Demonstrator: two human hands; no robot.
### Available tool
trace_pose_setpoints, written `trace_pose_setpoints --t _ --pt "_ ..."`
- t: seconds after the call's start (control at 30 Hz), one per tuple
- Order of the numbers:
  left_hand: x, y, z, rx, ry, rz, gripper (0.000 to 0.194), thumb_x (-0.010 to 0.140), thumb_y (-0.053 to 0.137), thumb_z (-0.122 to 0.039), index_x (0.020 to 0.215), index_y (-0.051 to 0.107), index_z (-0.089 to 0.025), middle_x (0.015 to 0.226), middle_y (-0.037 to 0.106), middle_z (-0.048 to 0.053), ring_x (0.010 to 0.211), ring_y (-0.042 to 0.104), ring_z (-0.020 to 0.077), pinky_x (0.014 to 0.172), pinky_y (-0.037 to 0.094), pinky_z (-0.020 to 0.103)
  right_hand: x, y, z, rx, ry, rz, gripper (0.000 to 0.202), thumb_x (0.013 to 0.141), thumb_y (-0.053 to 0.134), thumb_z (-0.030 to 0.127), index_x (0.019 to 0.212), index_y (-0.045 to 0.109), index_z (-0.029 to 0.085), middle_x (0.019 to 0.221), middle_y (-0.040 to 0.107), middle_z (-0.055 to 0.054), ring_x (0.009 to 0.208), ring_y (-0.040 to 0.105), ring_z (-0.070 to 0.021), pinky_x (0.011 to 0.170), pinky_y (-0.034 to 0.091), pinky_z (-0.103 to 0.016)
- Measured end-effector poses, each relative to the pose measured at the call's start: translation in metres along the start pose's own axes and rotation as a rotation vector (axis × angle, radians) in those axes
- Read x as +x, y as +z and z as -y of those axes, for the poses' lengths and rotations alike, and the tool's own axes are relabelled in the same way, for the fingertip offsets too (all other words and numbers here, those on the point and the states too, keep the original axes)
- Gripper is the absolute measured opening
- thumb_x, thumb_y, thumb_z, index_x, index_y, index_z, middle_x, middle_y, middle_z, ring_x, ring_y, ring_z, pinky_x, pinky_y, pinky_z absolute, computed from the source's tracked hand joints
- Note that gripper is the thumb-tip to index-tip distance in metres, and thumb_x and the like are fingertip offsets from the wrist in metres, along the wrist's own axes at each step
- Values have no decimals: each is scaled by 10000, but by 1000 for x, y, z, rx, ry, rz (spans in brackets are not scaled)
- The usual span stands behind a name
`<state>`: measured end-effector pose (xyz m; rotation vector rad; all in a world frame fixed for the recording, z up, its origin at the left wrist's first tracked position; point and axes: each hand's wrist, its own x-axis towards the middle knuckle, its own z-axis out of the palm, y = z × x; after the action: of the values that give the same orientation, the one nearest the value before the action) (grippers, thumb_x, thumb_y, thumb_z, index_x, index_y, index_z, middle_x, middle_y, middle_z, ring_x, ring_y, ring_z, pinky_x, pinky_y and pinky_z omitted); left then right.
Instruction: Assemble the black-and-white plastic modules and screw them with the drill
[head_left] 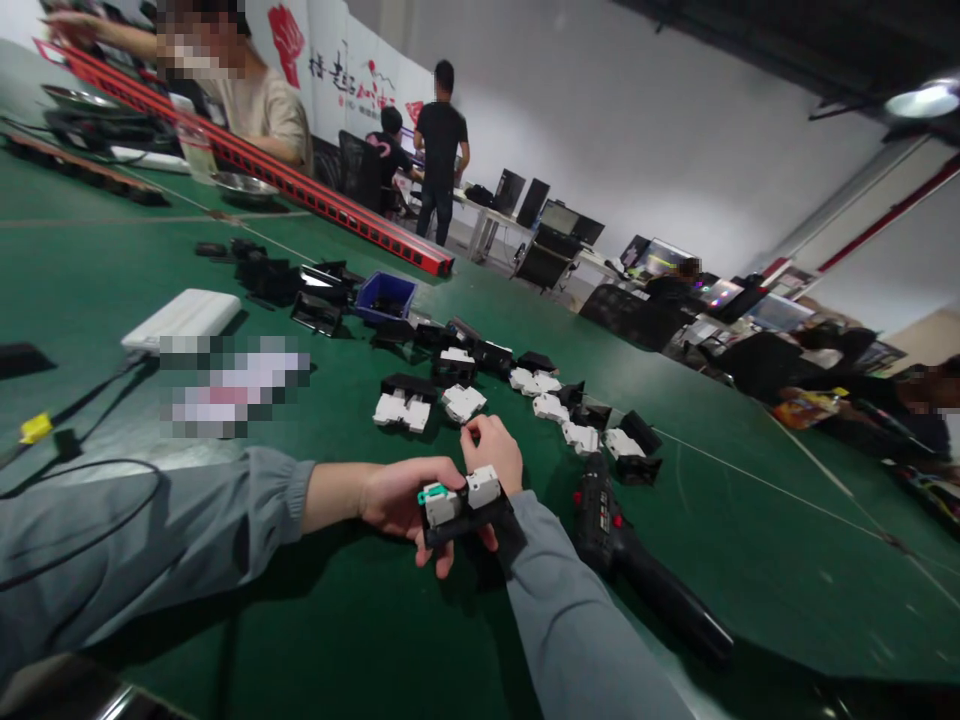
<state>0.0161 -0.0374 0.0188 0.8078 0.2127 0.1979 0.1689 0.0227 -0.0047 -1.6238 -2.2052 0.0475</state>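
Note:
My left hand [409, 495] is closed around a black plastic housing [469, 522] that carries two white modules, one with a teal-green tab. Crossing behind it, my right hand [496, 452] has its fingers curled together, fingertips just below a loose white module [464, 402]. Whether those fingertips pinch anything is hidden. Beside that module lies a black-and-white assembly [403, 405]. To the right of my right forearm rests a black cordless screwdriver [611, 530] with red buttons.
More black-and-white modules [581, 436] lie in a row across the green table [712, 500]. Behind are a blue bin [385, 297], black housings [319, 312] and a long red rail [337, 205]. A white power bank [182, 320] with a cable sits left. A co-worker [262, 110] sits across.

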Motion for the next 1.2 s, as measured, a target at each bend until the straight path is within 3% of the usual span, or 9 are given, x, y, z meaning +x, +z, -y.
trace_pose_setpoints --t 0.2,0.43,0.63,0.8,0.9,0.97,1.07,1.2 --pt "3 -12 7 -20 21 27 505 782 427 -464 1065 623 -94 833 703 111 580 621 168 400 398 221 -10 -9 -13 98 3 33 109 889 536 281 908 622 218 913 601 -16 777 584 -137 637 380 -241" --pt "1 -4 7 -21 41 -106 441 752 624 -388 1125 564 -160 1027 690 91 694 650 171 486 441 231 -17 -19 -19 133 -7 66 131 880 507 238 858 635 216 897 596 -19 789 590 -141 680 420 -246" --pt "-1 -1 6 2 48 -97 475 741 668 -370 1148 518 -175 1012 673 85 711 642 175 512 436 244 -19 -18 -16 159 -28 49 137 861 531 273 920 641 218 926 591 -21 801 590 -140 696 437 -247" --pt "0 0 6 17 48 -114 491 735 652 -374 1157 505 -169 1003 671 82 682 635 173 503 426 249 -16 -18 -16 237 -62 67 127 849 528 248 825 647 213 857 583 -14 779 585 -135 707 437 -244" --pt "0 0 5 25 55 -101 479 736 632 -381 1143 517 -157 998 677 92 667 634 168 490 419 241 -12 -16 -16 489 -31 16 132 814 558 275 781 650 187 796 594 -18 696 555 -131 657 437 -251" --pt "1 0 5 30 55 -87 468 735 623 -386 1124 534 -142 999 682 105 663 634 165 484 421 237 -12 -18 -13 777 48 56 181 794 589 341 787 653 172 702 584 -6 589 501 -117 577 416 -246" --pt "1 0 6 28 47 -83 469 728 615 -407 1102 555 -132 1002 687 117 664 636 167 473 417 234 -15 -30 -5 1194 180 234 238 746 638 404 794 644 171 609 546 19 519 447 -103 510 378 -234" --pt "1 0 6 13 36 -119 455 718 609 -432 1051 592 -123 984 690 118 659 627 165 478 403 233 -24 -56 7 1442 188 455 195 691 682 368 725 642 181 744 609 -15 602 507 -114 584 433 -247"
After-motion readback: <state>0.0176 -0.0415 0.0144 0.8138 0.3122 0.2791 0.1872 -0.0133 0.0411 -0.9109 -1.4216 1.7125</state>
